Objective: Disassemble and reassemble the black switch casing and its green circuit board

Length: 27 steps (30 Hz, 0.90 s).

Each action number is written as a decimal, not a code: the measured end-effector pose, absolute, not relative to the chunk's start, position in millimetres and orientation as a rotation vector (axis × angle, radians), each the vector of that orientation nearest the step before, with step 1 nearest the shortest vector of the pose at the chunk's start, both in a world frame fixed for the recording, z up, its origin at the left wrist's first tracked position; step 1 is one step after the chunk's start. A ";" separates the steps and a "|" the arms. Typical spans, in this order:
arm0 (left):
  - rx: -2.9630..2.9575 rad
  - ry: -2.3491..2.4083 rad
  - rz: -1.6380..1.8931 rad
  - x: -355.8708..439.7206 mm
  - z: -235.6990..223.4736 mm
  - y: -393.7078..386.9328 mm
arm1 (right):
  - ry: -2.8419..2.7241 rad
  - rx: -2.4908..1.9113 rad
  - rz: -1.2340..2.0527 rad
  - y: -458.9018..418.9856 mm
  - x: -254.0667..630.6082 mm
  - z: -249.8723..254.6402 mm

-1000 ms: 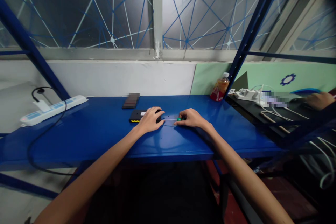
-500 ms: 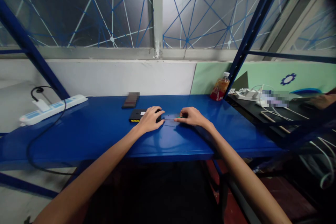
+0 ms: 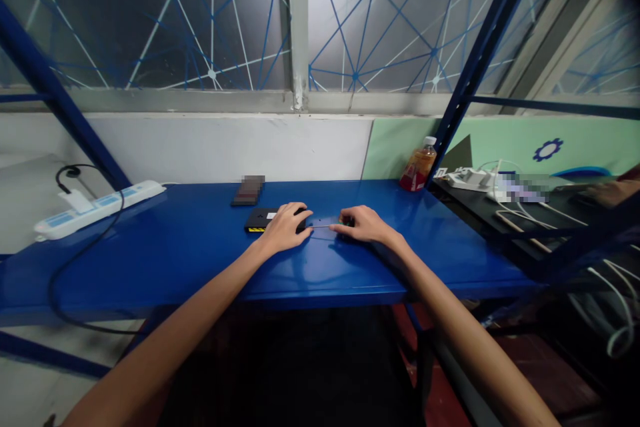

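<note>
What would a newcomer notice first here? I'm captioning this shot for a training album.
The glossy blue metal workbench fills the middle. At its centre the left hand rests on a flat black box with a yellow-striped edge, while the right hand grips a thin green-handled screwdriver pointed at it. An orange drink bottle stands at the back right.

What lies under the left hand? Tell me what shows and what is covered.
The left hand rests on a flat black device lying on the blue bench. Its left end with a yellow strip shows; its right end is hidden.
</note>
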<state>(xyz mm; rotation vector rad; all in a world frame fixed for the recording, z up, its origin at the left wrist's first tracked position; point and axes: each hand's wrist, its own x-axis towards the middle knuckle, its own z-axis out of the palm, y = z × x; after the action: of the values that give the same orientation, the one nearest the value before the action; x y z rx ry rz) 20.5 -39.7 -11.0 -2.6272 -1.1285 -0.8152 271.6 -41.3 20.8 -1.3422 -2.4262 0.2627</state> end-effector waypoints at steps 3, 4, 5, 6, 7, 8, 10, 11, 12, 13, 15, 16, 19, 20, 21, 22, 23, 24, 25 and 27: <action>-2.629 -1.127 -0.828 20.3 -12.7 -38.6 | -2.457 -1.352 0.221 -41.6 271.8 21.0; -2.628 -1.127 -0.834 20.2 -13.2 -38.3 | -2.462 -1.347 0.203 -41.2 272.2 21.0; -2.629 -1.125 -0.837 20.2 -13.5 -38.1 | -2.463 -1.337 0.191 -40.7 272.6 20.9; -2.630 -1.121 -0.839 20.2 -13.6 -38.0 | -2.463 -1.325 0.188 -40.2 273.1 20.7; -2.630 -1.118 -0.839 20.2 -13.5 -38.0 | -2.461 -1.318 0.190 -39.6 273.5 20.4; -2.630 -1.114 -0.838 20.3 -13.3 -38.1 | -2.456 -1.319 0.194 -39.1 273.6 19.8; -2.628 -1.110 -0.832 20.5 -12.8 -38.5 | -2.451 -1.329 0.205 -38.4 273.4 18.4; -2.627 -1.110 -0.830 20.5 -12.7 -38.6 | -2.450 -1.332 0.212 -38.3 273.0 17.7; -2.625 -1.113 -0.827 20.6 -12.7 -38.6 | -2.449 -1.329 0.221 -38.4 272.5 17.0; -2.624 -1.116 -0.824 20.7 -12.8 -38.5 | -2.447 -1.323 0.238 -38.6 271.8 16.6; -2.621 -1.124 -0.820 20.7 -13.4 -38.1 | -2.448 -1.315 0.298 -39.3 270.3 16.4; -2.622 -1.126 -0.817 20.6 -13.8 -37.8 | -2.449 -1.320 0.324 -39.7 269.6 16.7; -2.642 -1.123 -0.804 20.2 -15.0 -36.6 | -2.472 -1.350 0.334 -40.3 267.9 17.8; -2.648 -1.121 -0.801 20.0 -15.3 -36.4 | -2.475 -1.357 0.314 -40.2 267.7 18.2; -2.652 -1.120 -0.801 19.8 -15.4 -36.2 | -2.475 -1.361 0.293 -40.0 267.7 18.4; -2.654 -1.119 -0.802 19.7 -15.4 -36.2 | -2.474 -1.359 0.279 -39.6 267.8 18.5; -2.654 -1.117 -0.805 19.7 -15.1 -36.4 | -2.471 -1.354 0.271 -39.2 268.1 18.5; -2.654 -1.115 -0.807 19.7 -14.7 -36.8 | -2.469 -1.348 0.263 -38.8 268.5 18.4; -2.654 -1.113 -0.808 19.8 -14.1 -37.3 | -2.468 -1.340 0.253 -38.4 268.9 18.2; -2.653 -1.108 -0.804 20.2 -12.8 -38.5 | -2.461 -1.323 0.230 -37.7 269.7 17.6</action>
<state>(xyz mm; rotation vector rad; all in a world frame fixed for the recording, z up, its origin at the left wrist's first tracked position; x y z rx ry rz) 20.2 -38.5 -12.8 -2.6531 -1.1085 -0.8039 269.7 -37.7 17.6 -1.3235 -2.4610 0.2300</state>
